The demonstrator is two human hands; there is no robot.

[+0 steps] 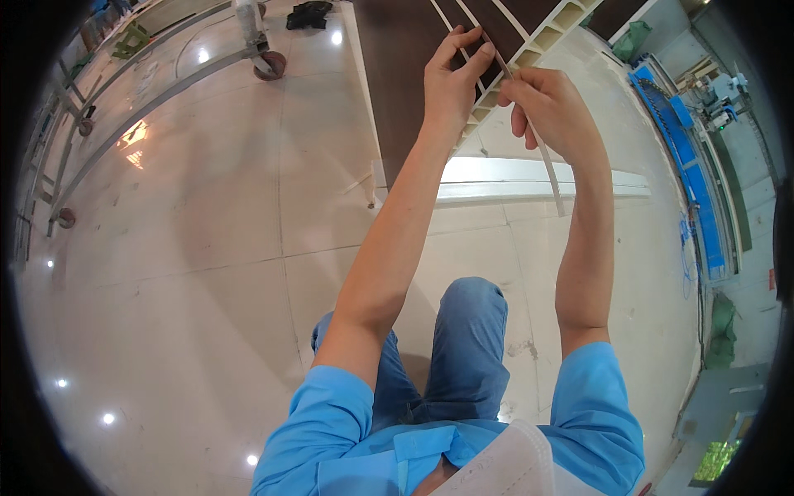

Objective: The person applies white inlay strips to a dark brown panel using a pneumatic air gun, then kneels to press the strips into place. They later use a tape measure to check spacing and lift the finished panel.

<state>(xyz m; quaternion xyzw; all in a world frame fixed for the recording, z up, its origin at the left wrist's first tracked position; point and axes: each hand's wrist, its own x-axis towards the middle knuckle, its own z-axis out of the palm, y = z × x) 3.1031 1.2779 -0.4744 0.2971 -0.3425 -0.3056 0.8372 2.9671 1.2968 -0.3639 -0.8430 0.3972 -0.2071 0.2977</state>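
Note:
A dark brown hollow-core panel (382,70) is in front of me, with pale lines along its face and open cream-coloured cells at its cut end. My left hand (451,83) is over the panel near that end, its thumb and forefinger closed at a thin, pale, flexible strip. Just beyond the cut end, my right hand (547,107) pinches the same thin strip (549,169) between thumb and fingers. From there the strip's loose length hangs down toward the floor. Part of the strip is hidden behind my fingers.
White-silver long bars (496,180) lie below the panel's end. A metal trolley frame (157,103) on caster wheels stands at left, with a black cloth-like bundle (309,15) near it. At right is a blue machine (691,165) along the wall.

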